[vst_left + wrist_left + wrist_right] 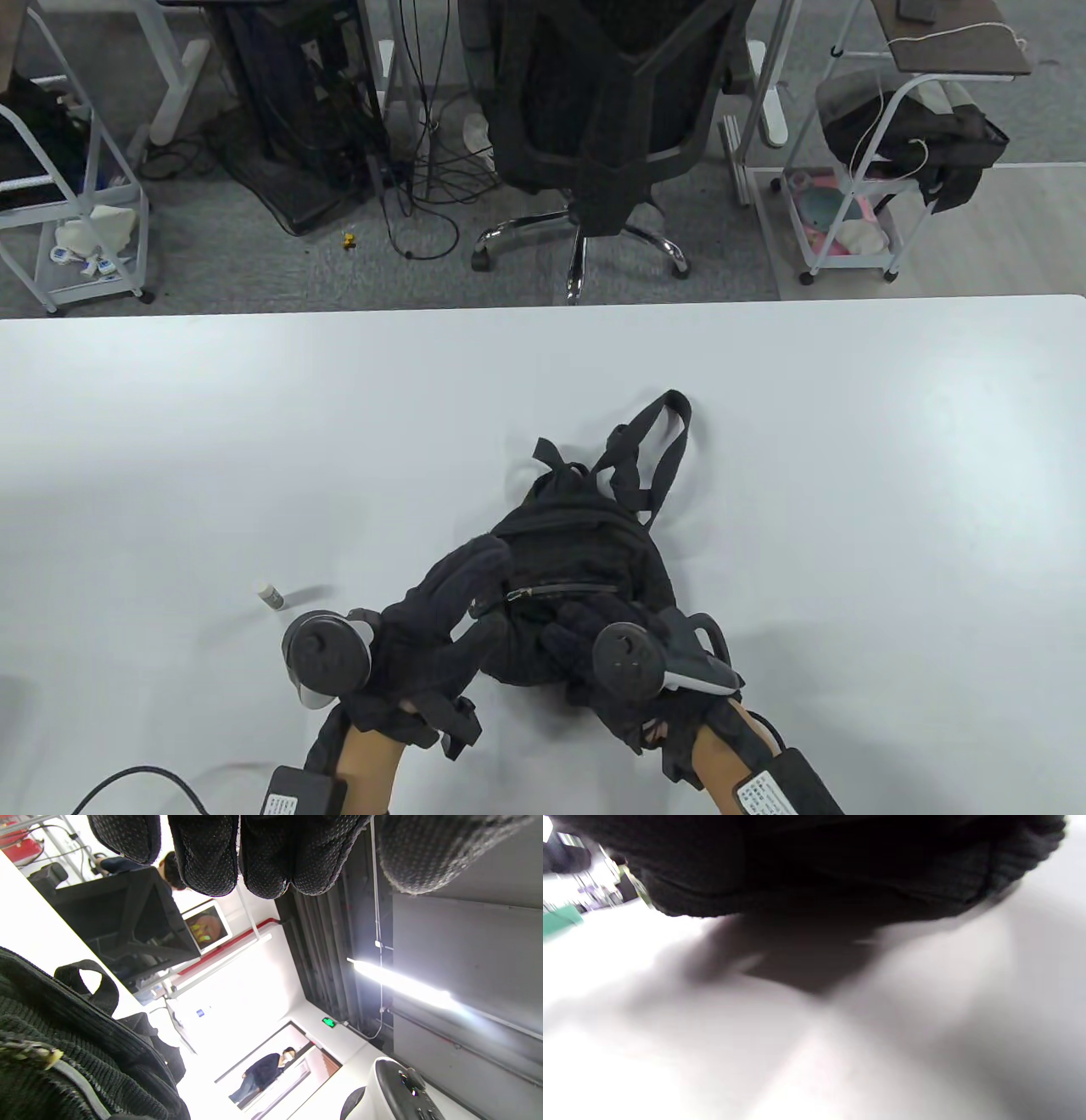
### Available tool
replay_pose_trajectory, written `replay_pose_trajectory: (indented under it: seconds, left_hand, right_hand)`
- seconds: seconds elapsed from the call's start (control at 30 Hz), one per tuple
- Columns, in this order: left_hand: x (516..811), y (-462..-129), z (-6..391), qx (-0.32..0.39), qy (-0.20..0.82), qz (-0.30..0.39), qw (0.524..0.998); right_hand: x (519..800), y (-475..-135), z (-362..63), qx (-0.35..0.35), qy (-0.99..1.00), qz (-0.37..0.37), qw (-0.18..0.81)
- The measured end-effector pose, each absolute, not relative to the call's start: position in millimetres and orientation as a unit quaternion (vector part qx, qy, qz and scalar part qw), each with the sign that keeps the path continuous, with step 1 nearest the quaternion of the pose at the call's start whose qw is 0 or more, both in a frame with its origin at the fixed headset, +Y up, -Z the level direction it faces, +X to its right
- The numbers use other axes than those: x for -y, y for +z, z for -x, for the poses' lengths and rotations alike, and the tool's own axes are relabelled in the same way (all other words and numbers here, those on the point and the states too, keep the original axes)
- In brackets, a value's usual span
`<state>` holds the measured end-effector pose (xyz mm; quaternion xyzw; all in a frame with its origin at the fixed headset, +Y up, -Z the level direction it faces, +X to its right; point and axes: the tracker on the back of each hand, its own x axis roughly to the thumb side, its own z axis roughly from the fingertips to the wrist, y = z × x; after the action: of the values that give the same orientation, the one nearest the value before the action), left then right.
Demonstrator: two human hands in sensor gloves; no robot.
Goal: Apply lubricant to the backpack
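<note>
Both our hands on black backpack [585,552], lying at near middle of white table [254,441], straps pointing to far side. Our left hand [441,611] rests on pack's left side by zipper, fingers [208,853] stretched out, not clenched. Our right hand [585,645] at pack's near edge; whether it grips fabric, we cannot tell. Small white lubricant tube [272,595] lies on table left of pack, apart from both hands.
</note>
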<state>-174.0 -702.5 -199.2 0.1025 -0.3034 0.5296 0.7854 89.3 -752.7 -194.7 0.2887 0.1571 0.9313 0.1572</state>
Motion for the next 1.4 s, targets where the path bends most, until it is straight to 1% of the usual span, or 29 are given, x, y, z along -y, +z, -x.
replay_pose_trajectory:
  seconds: [0.07,0.17,0.3,0.33,0.47,0.5,0.67,0.87,0.97,1.07,1.17,1.2,1.27,1.33,1.4]
  left_hand:
    - [704.4,-200.3,172.9,0.303,0.531,-0.095,0.785]
    - [707.4,-200.5,170.0,0.305,0.525,-0.086,0.79]
    - [708.1,-199.4,168.0,0.307,0.513,-0.084,0.797]
    - [708.0,-199.3,168.1,0.308,0.512,-0.084,0.797]
    - [706.7,-199.3,170.5,0.307,0.519,-0.091,0.792]
    - [706.5,-199.3,170.9,0.306,0.52,-0.091,0.792]
    - [705.4,-198.9,172.2,0.306,0.525,-0.096,0.788]
    - [707.8,-198.4,167.0,0.312,0.523,-0.086,0.789]
    - [702.8,-198.4,173.7,0.301,0.515,-0.1,0.796]
    - [692.2,-199.1,196.6,0.268,0.498,-0.129,0.814]
    - [682.3,-198.1,233.6,0.211,0.462,-0.174,0.844]
    - [679.1,-196.7,249.1,0.178,0.436,-0.187,0.862]
    - [679.2,-192.1,276.7,0.111,0.391,-0.192,0.893]
    - [684.7,-189.2,302.4,0.051,0.375,-0.197,0.904]
    - [690.9,-189.7,321.0,-0.006,0.384,-0.171,0.908]
  right_hand:
    - [754.1,-195.0,-94.5,-0.182,0.924,-0.292,0.166]
    - [758.5,-192.5,-91.7,-0.219,0.917,-0.308,0.125]
    - [756.7,-189.0,-87.7,-0.226,0.913,-0.322,0.111]
    - [755.5,-188.8,-88.9,-0.226,0.91,-0.325,0.12]
    - [740.1,-190.0,-103.1,-0.188,0.903,-0.329,0.2]
    - [738.4,-190.3,-104.7,-0.181,0.903,-0.329,0.208]
    - [719.0,-193.3,-124.4,-0.104,0.902,-0.309,0.284]
    - [710.0,-195.7,-139.1,-0.041,0.889,-0.29,0.352]
    - [707.1,-196.3,-142.9,-0.024,0.885,-0.288,0.365]
    - [705.2,-196.5,-145.5,-0.02,0.883,-0.289,0.369]
    - [705.5,-196.9,-145.6,-0.021,0.882,-0.291,0.371]
    - [705.9,-196.9,-145.1,-0.023,0.882,-0.292,0.369]
    - [707.1,-196.4,-144.4,-0.027,0.881,-0.295,0.369]
    - [707.9,-196.0,-143.5,-0.031,0.882,-0.296,0.365]
    - [707.9,-196.1,-142.8,-0.032,0.882,-0.298,0.365]
